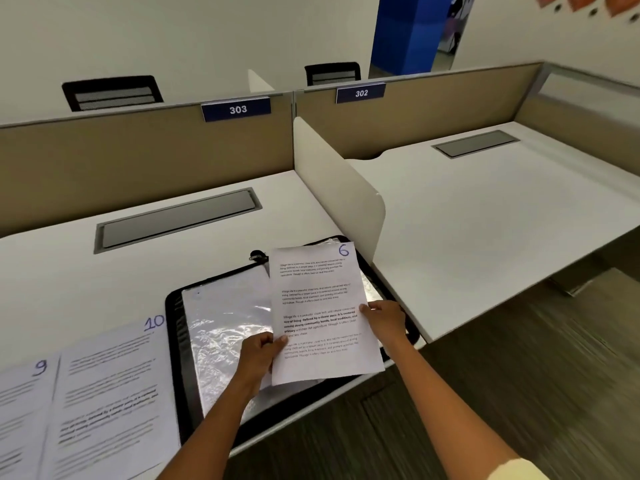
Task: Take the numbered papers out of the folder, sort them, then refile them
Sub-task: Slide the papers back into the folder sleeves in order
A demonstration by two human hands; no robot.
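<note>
Holding the white printed sheet numbered 6 by its side edges, the left hand and right hand pinch it above the open black zip folder with glossy plastic sleeves. So light a pinch could let it slip or crease. It looks flat and uncrumpled.

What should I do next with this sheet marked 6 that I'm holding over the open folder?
Probably carry the sheet marked 6 left and lay it on the desk beside the sheets marked 10 and 9. Both hands, left and right, pinch its edges above the open folder, and the removed sheets already lie there, so it seems bound for that row.
</note>
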